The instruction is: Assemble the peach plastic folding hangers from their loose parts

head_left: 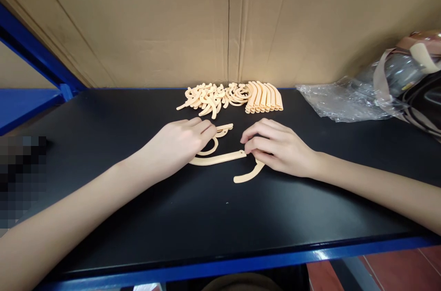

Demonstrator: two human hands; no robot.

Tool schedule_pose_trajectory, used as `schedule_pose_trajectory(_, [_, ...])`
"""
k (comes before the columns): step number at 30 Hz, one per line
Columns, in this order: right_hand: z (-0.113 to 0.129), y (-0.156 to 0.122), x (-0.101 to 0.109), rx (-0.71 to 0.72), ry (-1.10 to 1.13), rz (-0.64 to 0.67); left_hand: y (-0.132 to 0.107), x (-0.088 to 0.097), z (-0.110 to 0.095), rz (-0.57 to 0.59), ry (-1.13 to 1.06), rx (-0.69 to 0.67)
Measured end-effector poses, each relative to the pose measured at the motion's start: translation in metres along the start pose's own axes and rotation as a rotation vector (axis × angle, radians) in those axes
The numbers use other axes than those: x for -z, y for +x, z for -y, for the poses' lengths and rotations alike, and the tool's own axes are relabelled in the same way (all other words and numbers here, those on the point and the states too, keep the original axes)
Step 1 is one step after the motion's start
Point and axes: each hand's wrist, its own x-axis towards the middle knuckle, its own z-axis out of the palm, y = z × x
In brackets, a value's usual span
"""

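My left hand (188,142) is bent over the left end of a long, gently curved cream-coloured strip (220,159), and its fingers look closed there, though the thumb and grip are hidden. A cream ring-shaped piece (215,146) shows beside its fingers, with a small stack of flat pieces (224,128) just beyond. At the strip's right end, which has a small hole, are the curled fingertips of my right hand (280,148). A short curved piece (248,175) comes out from under that hand near the thumb; how it is gripped is partly hidden.
At the back of the black tabletop (206,222) lie a loose heap of small curved pieces (205,98), some rings (237,93) and a neat row of curved strips (263,97). Clear plastic bags (344,98) lie at the right. Cardboard (155,25) stands behind.
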Motion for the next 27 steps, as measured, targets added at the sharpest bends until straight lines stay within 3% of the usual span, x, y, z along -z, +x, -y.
schedule_pose_trajectory(6, [0.0034, -0.0048, -0.0026, 0.006, -0.111, -0.070, -0.0006, -0.0009, 0.0002, -0.009, -0.029, -0.003])
schedule_pose_trajectory(11, [0.0014, -0.0059, -0.0044, -0.079, -0.086, -0.001, -0.0010, 0.0005, -0.0011, -0.016, -0.052, -0.020])
schedule_pose_trajectory(27, [-0.0024, 0.0007, -0.0027, -0.145, -0.029, 0.095, -0.0022, -0.0001, -0.0023, -0.027, -0.060, -0.035])
